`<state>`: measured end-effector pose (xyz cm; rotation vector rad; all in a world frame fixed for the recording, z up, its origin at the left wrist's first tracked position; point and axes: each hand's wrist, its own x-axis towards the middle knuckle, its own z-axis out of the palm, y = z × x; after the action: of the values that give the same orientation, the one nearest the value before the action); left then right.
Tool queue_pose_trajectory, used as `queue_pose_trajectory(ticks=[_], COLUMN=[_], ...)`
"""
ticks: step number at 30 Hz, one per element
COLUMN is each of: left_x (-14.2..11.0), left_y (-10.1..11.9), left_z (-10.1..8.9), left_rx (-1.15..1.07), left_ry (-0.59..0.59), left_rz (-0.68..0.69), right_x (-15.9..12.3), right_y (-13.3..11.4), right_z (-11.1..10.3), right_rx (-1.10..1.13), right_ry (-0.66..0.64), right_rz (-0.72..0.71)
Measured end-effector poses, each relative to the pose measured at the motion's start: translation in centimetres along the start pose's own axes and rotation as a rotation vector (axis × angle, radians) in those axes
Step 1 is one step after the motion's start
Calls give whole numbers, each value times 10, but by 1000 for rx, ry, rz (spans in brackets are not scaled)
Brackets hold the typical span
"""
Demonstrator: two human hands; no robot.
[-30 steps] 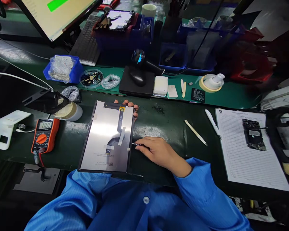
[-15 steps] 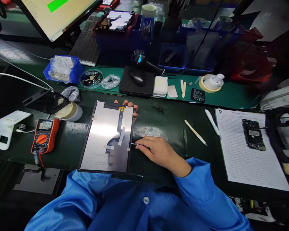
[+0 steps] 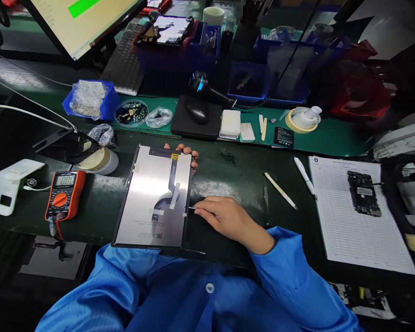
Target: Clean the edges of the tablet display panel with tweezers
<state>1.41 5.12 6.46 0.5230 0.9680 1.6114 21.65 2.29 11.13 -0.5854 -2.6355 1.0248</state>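
A tablet display panel [image 3: 141, 189] lies tilted, its silvery back facing up, with a dark flex cable [image 3: 173, 177] and strips of pale tape on it. My left hand [image 3: 186, 151] supports the panel from beneath. Its fingertips curl round the far right corner, while the palm is hidden. Close to the panel's right edge is my right hand [image 3: 224, 219], closed in a pinch on thin metal tweezers [image 3: 191, 207]. Their tip touches or nearly touches that edge, beside a small piece of tape.
An orange multimeter [image 3: 60, 198] and a tape roll [image 3: 102, 161] are at left. To the right lie a pale stick [image 3: 281, 191], a white pen [image 3: 305, 177], and a form sheet [image 3: 349, 240] bearing a circuit board [image 3: 364, 193]. A mouse [image 3: 197, 112] and bins line the back.
Hardly anything differs. The tweezers' tip has shifted very slightly at the panel's right edge; both hands and the panel keep their places.
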Motion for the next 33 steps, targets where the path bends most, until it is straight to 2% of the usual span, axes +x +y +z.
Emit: queue_pose_trajectory(ticks=[5, 12, 18, 26, 33], left_x=[-3, -4, -3, -2, -3], left_y=[4, 5, 3, 3, 2], left_z=[5, 8, 6, 6, 6], left_rx=[3, -1, 18, -27, 10], left_ry=[17, 39, 23, 50, 30], left_rz=[-7, -31, 2, -19, -9], right_x=[-1, 0, -1, 0, -2], right_y=[-4, -1, -3, 0, -3], right_z=[0, 0, -1, 0, 0], right_rx=[71, 6, 67, 21, 69], right_ry=[-2, 7, 1, -22, -5], right_rz=[107, -6, 83, -3, 79])
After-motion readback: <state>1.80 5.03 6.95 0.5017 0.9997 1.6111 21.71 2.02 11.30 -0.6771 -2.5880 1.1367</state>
